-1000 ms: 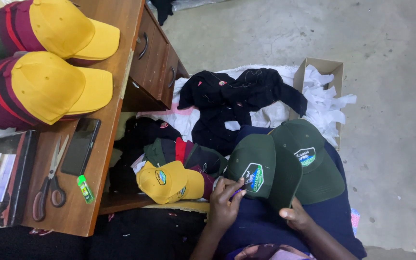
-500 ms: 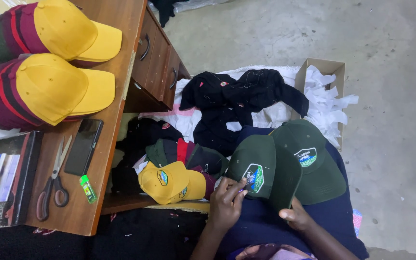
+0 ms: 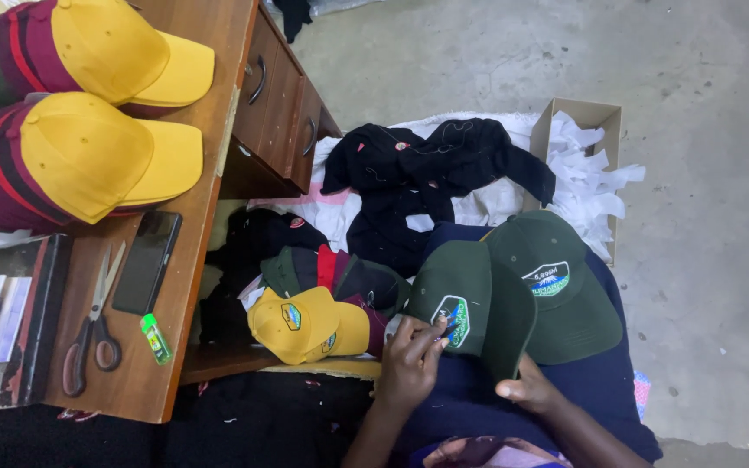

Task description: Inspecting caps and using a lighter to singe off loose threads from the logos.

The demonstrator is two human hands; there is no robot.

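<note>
A dark green cap (image 3: 478,299) with an embroidered patch lies on my lap. My left hand (image 3: 411,364) rests on its front, fingertips on the patch. My right hand (image 3: 530,394) grips the brim from below. A second green cap (image 3: 565,286) with a similar patch sits just behind it on my lap. To the left, a yellow cap (image 3: 305,325) tops a pile of dark caps (image 3: 331,273).
A wooden desk (image 3: 210,130) on the left carries stacked yellow-and-maroon caps (image 3: 88,152), a phone (image 3: 146,262), scissors (image 3: 88,334), a green lighter (image 3: 156,338) and a box (image 3: 2,321). Black garments (image 3: 435,165) and a cardboard box of white scraps (image 3: 587,165) lie on the floor.
My hands and the caps stay almost still. The view drifts slightly, and my left fingers shift a little on the patch.
</note>
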